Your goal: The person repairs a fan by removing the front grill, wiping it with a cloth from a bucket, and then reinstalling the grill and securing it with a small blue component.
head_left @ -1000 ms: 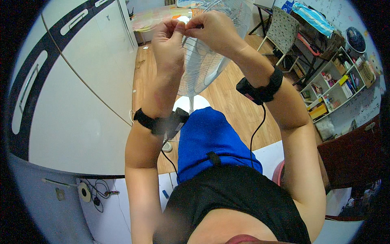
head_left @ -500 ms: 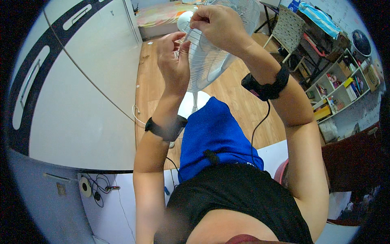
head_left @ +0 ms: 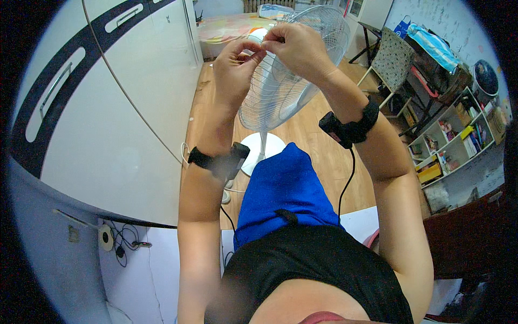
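Observation:
Both hands are raised in front of me, their fingertips meeting before a white standing fan (head_left: 286,100). My left hand (head_left: 235,69) is closed, thumb and index finger pinched together. The fingers of my right hand (head_left: 300,48) are pinched too, right beside the left fingertips. Whatever lies between them is too small or too hidden to make out. The fan's wire cage is behind the hands, and I cannot tell whether they touch it. Each forearm wears a black strap with a small box, the left strap (head_left: 221,162) and the right strap (head_left: 350,125).
A white cabinet (head_left: 124,119) with dark trim rises on the left. The fan's round base (head_left: 275,144) stands on the wood floor (head_left: 318,148). A chair (head_left: 391,59), a low shelf (head_left: 456,141) with books and a bed (head_left: 226,31) are farther off. Cables (head_left: 120,243) lie at lower left.
My fingertips have come together; the left hand, more spread before, is now pinched against the right. The thin strip seen between them no longer shows. My view has shifted slightly upward.

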Available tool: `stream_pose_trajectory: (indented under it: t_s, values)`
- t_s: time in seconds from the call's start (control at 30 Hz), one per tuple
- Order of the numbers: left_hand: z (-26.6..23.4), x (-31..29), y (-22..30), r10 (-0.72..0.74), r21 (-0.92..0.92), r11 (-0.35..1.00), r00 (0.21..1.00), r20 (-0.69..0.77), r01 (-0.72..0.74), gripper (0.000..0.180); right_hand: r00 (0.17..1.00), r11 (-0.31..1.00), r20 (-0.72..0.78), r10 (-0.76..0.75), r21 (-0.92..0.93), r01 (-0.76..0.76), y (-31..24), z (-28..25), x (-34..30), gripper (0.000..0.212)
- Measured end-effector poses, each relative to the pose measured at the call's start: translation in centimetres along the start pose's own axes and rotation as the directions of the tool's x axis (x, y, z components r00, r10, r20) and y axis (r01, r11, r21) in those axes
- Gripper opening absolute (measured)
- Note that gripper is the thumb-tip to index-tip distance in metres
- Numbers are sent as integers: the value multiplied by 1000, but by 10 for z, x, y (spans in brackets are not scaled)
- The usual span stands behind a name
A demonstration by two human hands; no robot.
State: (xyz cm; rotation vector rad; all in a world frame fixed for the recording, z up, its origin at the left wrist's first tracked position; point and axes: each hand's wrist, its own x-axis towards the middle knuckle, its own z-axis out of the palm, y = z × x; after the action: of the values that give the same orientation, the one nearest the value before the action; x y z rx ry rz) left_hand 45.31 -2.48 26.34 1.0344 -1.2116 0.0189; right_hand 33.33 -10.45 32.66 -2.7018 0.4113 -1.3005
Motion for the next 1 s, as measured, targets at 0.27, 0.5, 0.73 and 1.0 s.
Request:
stream_pose_trajectory:
  t_s: [0.27,0.5,0.73,1.0]
  values:
    - [20,-3,-3,463,335,857,870,-167,-392,15,996,992,87,31,-126,-20,-3,-6,5,19]
    - [23,0,-11,524,402,805,840,-138,-436,17,996,992,64,-64,-105,71,2,-4,4,15]
    - [21,-2,-12,244,217,955,951,-190,-201,14,961,973,-152,-231,-40,227,10,8,1,14]
    - [11,2,-7,-73,-24,997,996,-43,72,7,944,968,-216,-250,-46,246,12,13,-2,14]
